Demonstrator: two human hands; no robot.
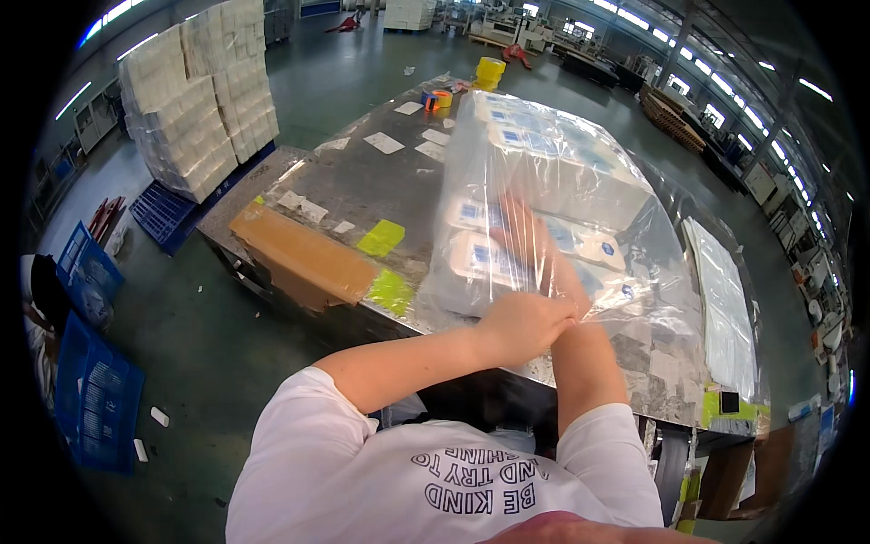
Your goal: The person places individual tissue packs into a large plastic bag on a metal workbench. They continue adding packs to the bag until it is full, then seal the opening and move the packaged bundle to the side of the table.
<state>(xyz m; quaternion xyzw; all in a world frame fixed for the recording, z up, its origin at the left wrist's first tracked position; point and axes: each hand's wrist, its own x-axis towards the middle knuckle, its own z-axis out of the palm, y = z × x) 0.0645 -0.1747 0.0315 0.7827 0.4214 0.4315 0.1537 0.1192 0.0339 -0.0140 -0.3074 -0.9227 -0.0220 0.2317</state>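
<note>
A large clear plastic bag point(657, 254) lies on the metal-topped table, drawn over several white packs point(489, 258) with blue print, stacked in two levels. My right hand point(527, 231) is inside the bag, seen through the film, its fingers stretched out against the packs. Closed at the bag's near edge, my left hand point(521, 325) grips the gathered film beside my right wrist, and the left forearm crosses in from the left. Its fingertips are partly hidden.
A flat stack of clear bags point(720, 304) lies on the table's right side. A brown cardboard piece point(304, 254) covers the near left edge. Tape rolls point(438, 99) and a yellow roll stack point(489, 72) stand at the far edge. Blue crates point(95, 394) and a wrapped pallet load point(195, 109) are left.
</note>
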